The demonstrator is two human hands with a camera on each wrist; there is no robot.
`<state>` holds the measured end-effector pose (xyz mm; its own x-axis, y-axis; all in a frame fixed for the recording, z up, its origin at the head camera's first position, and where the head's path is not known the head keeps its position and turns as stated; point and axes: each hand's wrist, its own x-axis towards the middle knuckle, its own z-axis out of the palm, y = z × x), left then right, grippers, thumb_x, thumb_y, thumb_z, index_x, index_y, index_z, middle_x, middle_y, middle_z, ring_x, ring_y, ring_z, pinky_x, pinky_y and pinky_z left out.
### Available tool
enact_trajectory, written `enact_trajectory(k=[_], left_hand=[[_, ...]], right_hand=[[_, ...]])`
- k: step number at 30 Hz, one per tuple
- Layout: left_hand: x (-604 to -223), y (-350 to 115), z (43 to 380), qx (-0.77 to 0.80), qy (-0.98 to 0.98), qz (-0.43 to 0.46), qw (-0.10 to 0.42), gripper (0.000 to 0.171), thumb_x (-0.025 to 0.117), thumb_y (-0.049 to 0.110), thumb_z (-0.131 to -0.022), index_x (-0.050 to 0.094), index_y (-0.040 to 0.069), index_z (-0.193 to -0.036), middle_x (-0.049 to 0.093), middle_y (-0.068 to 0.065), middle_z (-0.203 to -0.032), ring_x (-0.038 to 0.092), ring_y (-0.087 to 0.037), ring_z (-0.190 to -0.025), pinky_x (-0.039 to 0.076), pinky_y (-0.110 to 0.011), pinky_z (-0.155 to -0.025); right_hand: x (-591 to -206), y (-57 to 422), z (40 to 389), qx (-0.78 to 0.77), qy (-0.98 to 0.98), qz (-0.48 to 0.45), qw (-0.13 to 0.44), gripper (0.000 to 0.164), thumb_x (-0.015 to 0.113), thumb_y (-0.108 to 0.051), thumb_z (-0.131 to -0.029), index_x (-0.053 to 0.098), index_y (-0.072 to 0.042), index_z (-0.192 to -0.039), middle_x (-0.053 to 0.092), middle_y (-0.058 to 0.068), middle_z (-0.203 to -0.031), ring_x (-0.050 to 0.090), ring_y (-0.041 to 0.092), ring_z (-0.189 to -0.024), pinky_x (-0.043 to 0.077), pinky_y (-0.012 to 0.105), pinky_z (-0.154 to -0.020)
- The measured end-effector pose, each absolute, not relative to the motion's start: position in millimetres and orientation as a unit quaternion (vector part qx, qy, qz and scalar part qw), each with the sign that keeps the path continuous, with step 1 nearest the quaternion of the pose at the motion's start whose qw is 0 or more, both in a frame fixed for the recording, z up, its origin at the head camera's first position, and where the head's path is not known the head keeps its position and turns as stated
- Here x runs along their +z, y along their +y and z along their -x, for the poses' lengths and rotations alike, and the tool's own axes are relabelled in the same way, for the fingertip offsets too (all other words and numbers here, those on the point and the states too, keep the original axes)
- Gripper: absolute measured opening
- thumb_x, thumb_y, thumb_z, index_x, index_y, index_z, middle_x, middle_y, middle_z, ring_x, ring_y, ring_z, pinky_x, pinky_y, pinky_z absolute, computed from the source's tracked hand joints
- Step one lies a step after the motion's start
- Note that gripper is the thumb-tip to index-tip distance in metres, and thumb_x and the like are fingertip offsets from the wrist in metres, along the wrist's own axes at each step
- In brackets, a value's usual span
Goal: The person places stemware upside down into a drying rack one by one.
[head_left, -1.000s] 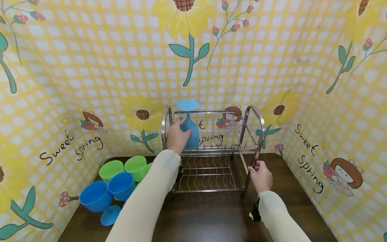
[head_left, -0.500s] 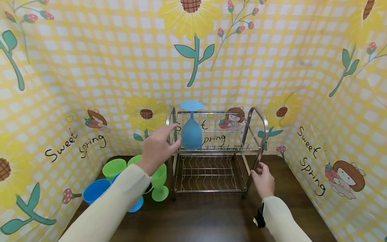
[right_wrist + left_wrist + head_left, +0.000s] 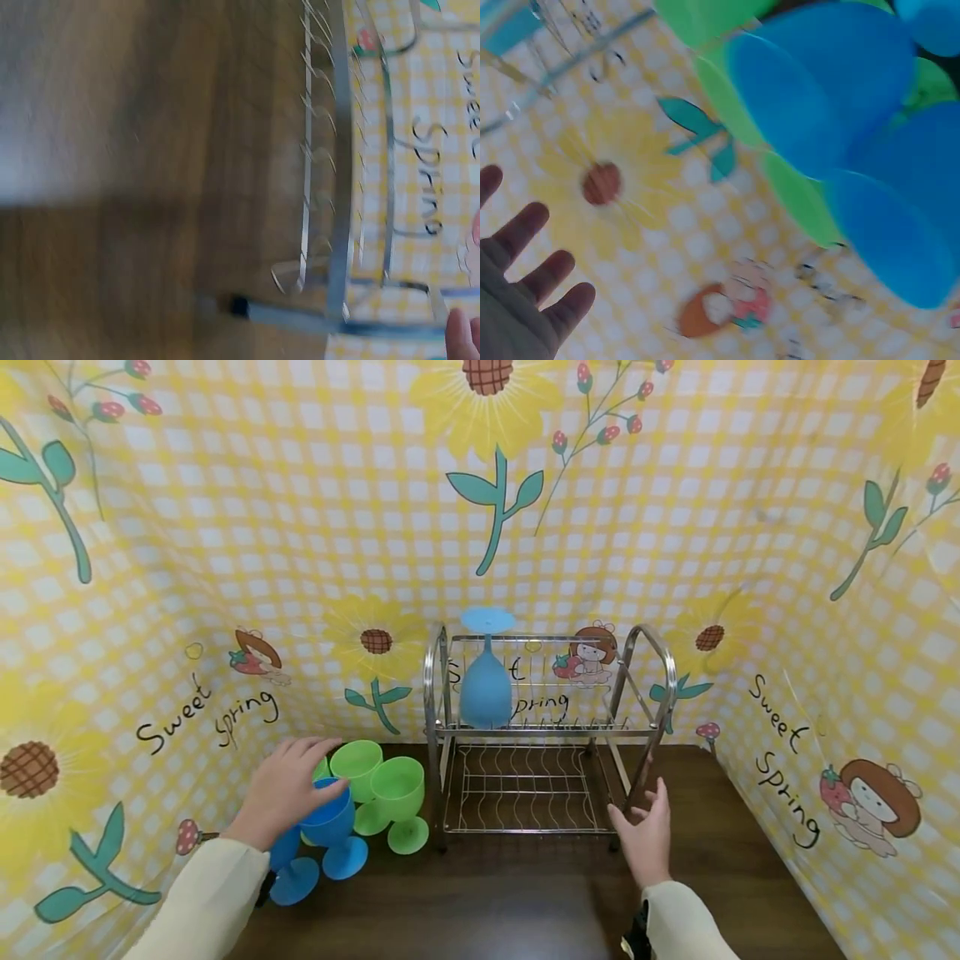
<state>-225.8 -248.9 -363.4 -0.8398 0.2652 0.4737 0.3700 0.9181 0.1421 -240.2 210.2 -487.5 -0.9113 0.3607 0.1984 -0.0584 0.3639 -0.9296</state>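
A blue goblet (image 3: 486,693) stands upside down on the upper tier of the metal dish rack (image 3: 547,732), at its left end, foot upward. Over the cups at the left, my left hand (image 3: 281,793) holds nothing, its fingers extended. Beneath it in the head view are two upright blue goblets; one blue goblet (image 3: 330,818) shows well, the other is largely covered by the hand. The left wrist view shows the fingers (image 3: 562,304) spread, apart from the blue cups (image 3: 817,90). Beside the rack's right front leg, my right hand (image 3: 647,835) is empty, thumb and fingers parted.
Upright green goblets, one green goblet (image 3: 399,787) in front and another green goblet (image 3: 357,764) behind, stand between the blue ones and the rack. The rack's lower tier (image 3: 525,793) has wavy wires. Patterned cloth (image 3: 337,527) encloses the dark wooden table (image 3: 510,902) at the back and sides.
My left hand has let go of the upside-down blue goblet on the rack and moved left and down over the cups. My right hand has come away from the rack's leg, fingers opening.
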Motion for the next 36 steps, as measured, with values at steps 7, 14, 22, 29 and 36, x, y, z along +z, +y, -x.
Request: enact_trajectory(k=[7,14,22,29,36], left_hand=[[-390.9,-275.2,226.9,-0.099,-0.971,0.143,0.164,0.066,0.077,0.037,-0.078,0.057,-0.003,-0.126,0.057,-0.028,-0.12,0.053,-0.049,-0.105,0.044,-0.063,-0.082],[-407.8,-285.5,227.2,-0.134,-0.979,0.098,0.12,0.074,0.077,0.038,-0.078,0.049,-0.006,-0.132,0.053,-0.033,-0.123,0.051,-0.054,-0.104,0.045,-0.065,-0.078],[-449.0,-262.7,209.5,-0.336,-0.918,-0.015,0.21,0.059,0.073,0.02,-0.085,0.049,-0.011,-0.13,0.05,-0.032,-0.126,0.045,-0.048,-0.116,0.038,-0.06,-0.094],[-490.3,-234.9,195.7,-0.438,-0.849,-0.159,0.25,0.059,0.074,0.013,-0.083,0.046,-0.014,-0.127,0.049,-0.031,-0.114,0.045,-0.042,-0.101,0.04,-0.055,-0.087],[-511.9,-226.8,202.3,-0.53,-0.804,-0.224,0.151,0.093,0.073,0.022,-0.084,0.011,-0.016,-0.141,0.023,-0.041,-0.136,0.028,-0.054,-0.123,0.028,-0.063,-0.1]], right_hand=[[-497.6,182.2,236.1,0.567,-0.795,0.074,0.202,0.088,0.069,-0.007,-0.086,0.009,0.002,-0.151,0.033,0.03,-0.136,0.052,0.043,-0.108,0.05,0.043,-0.08],[-502.7,169.0,232.4,0.569,-0.799,0.052,0.186,0.088,0.071,-0.007,-0.085,0.013,0.003,-0.15,0.034,0.029,-0.136,0.054,0.041,-0.106,0.052,0.034,-0.074],[-513.5,161.6,225.6,0.566,-0.799,0.047,0.199,0.085,0.073,-0.003,-0.082,0.018,0.007,-0.147,0.037,0.031,-0.13,0.056,0.042,-0.099,0.052,0.032,-0.074],[-517.1,149.4,221.0,0.56,-0.81,0.018,0.173,0.086,0.074,-0.008,-0.082,0.02,0.005,-0.147,0.034,0.031,-0.135,0.052,0.043,-0.107,0.05,0.048,-0.082],[-528.9,131.9,212.6,0.527,-0.833,-0.051,0.16,0.078,0.077,-0.012,-0.079,0.034,0.011,-0.14,0.027,0.037,-0.139,0.042,0.05,-0.119,0.045,0.058,-0.089]])
